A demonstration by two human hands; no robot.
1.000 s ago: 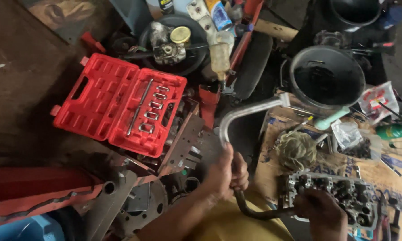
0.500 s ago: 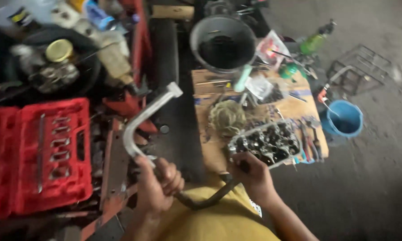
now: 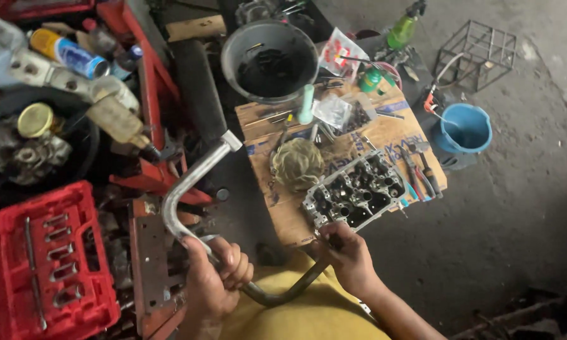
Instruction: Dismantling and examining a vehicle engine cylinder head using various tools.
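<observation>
Left hand [image 3: 215,277] fisted on bent brace wrench [image 3: 189,189], right hand [image 3: 346,252] gripping its end

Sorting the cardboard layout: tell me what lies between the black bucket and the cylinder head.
In the head view, a tangled fibre wad lies between black bucket and cylinder head.

Both hands [image 3: 217,277] grip a bent brace wrench [image 3: 189,182] (over cylinder head [image 3: 359,192]).

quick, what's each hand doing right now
Left hand: closed around the bent metal pipe.
Right hand: closed on the pipe's other end, beside the cylinder head.
</observation>
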